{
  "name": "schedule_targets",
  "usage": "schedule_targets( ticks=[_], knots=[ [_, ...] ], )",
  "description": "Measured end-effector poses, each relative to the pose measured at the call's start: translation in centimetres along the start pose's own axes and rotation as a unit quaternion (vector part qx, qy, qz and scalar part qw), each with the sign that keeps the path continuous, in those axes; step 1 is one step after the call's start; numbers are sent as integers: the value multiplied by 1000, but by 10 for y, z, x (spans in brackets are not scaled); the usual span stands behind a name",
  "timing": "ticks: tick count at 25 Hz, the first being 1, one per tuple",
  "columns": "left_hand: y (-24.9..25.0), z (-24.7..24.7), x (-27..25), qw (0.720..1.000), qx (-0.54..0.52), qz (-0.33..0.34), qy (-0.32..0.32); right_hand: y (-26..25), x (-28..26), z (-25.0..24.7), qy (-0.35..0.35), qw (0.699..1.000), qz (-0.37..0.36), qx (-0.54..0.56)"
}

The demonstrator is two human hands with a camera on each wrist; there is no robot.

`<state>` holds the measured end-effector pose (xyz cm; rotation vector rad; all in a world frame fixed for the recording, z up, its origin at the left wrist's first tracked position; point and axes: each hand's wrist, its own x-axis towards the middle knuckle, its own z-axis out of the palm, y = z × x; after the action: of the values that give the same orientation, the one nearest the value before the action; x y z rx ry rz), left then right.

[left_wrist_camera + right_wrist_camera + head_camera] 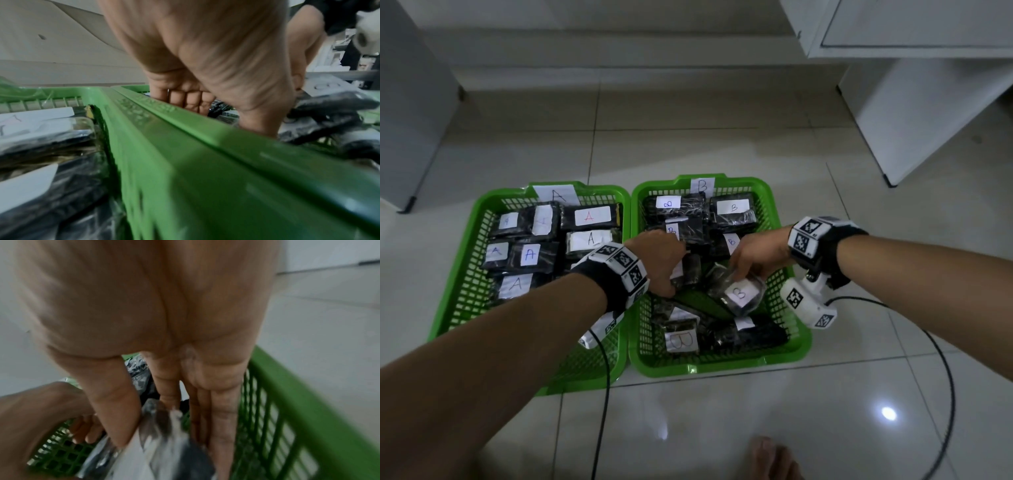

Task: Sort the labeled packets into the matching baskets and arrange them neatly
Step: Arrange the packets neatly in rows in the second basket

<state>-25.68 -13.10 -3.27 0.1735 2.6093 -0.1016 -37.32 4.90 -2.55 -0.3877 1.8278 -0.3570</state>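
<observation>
Black B packet [739,295] tilted in right hand [756,255], long axis seemingly diagonal.

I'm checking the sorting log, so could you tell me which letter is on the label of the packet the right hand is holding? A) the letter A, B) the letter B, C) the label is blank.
B: the right hand pinches a packet whose white label reads B, over the basket tagged B.

I seem to be in a home: glossy pale floor tiles [722,154], white cabinets [914,102], and a bare foot [774,459] on the floor.
</observation>
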Motion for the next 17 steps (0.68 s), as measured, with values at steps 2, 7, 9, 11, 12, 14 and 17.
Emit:
schedule_targets(
  ticks=[2, 7, 9, 11, 12, 14, 17],
  knots=[
    [3, 0, 0, 1000, 15, 10, -6, 1, 0, -11, 29, 997, 15, -72],
    [4, 5, 4, 999, 25, 6, -22, -7, -5, -9, 82, 963, -13, -257],
    [4, 8, 4, 999, 38, 7, -29, -10, -5, -12, 106, 965, -32, -239],
    [3, 6, 3, 999, 36, 12, -18, -10, -4, -18, 112, 975, -54, -185],
    [1, 4, 4, 999, 30, 18, -1, -10, -4, -22, 111, 982, -63, -142],
    [-2, 1, 8, 998, 8, 52, 35, -7, -4, -28, 112, 990, -77, -24],
    [-8, 3, 13, 996, -18, 83, 2, -2, -5, -33, 124, 985, -95, 72]
  ],
)
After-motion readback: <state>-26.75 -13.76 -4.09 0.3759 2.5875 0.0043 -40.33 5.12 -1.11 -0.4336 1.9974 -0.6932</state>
